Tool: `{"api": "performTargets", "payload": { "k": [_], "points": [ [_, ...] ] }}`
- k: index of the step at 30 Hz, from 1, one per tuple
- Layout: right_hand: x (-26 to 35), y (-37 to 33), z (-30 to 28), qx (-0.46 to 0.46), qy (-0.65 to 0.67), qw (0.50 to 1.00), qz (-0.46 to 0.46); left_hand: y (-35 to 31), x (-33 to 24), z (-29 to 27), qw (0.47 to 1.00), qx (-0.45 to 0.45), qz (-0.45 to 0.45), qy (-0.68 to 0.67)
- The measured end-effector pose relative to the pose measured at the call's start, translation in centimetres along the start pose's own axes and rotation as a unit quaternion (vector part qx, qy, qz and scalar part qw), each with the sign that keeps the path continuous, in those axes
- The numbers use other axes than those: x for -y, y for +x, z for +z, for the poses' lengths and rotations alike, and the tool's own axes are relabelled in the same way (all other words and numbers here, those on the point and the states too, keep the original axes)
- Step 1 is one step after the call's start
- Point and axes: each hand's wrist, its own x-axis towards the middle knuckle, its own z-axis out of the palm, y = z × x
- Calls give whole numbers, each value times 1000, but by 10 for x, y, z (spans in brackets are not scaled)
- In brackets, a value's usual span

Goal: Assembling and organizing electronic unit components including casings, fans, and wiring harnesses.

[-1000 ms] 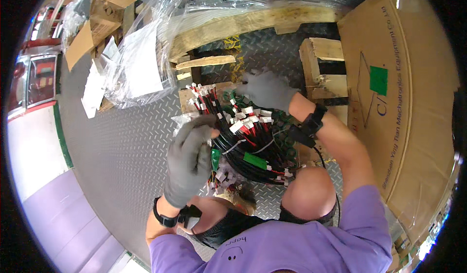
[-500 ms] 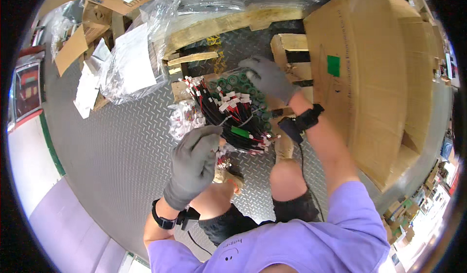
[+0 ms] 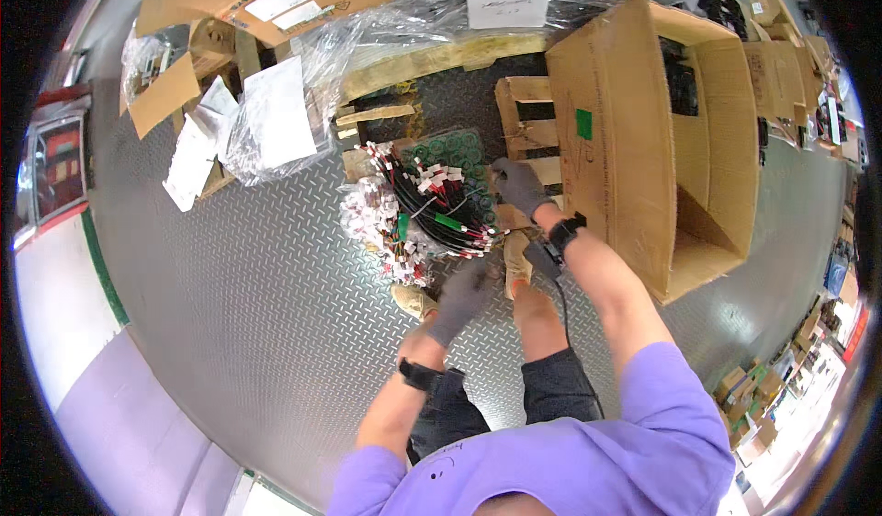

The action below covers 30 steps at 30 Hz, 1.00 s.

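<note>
A bundle of black and red wire harnesses (image 3: pixel 432 205) with white connectors lies on the wooden pallet, bound with pale ties. Beneath and behind it are several round green pieces (image 3: pixel 452 148). White connectors in a clear plastic bag (image 3: pixel 363 211) sit against the bundle's left side. My right hand (image 3: pixel 521 188), in a grey glove, is at the right of the green pieces with its fingers curled; what they hold, if anything, is hidden. In front of the bundle is my left hand (image 3: pixel 465 294), also gloved and smeared by motion, its fingers unclear.
A tall open cardboard box (image 3: pixel 611 148) stands on the right. Pallet slats (image 3: pixel 533 135) show between it and the bundle. Clear plastic wrap and paper sheets (image 3: pixel 276 116) lie at the back left. My shoe (image 3: pixel 413 301) is on the patterned metal floor (image 3: pixel 276 332).
My left hand has swung right and toward me, away from the bundle's left. The right hand has drawn back from over the green pieces to their right edge. The view has shifted.
</note>
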Motion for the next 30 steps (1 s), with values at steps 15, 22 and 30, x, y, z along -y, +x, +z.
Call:
{"api": "performTargets", "payload": {
  "k": [15,22,30],
  "points": [
    [-67,85,93,-85,-79,992,-44,15,47,51,995,60,-34,78],
    [23,125,84,34,-124,980,-150,21,63,56,995,71,-22,63],
    [37,159,134,114,-188,938,-268,29,71,43,999,19,-17,23]
  ]
}}
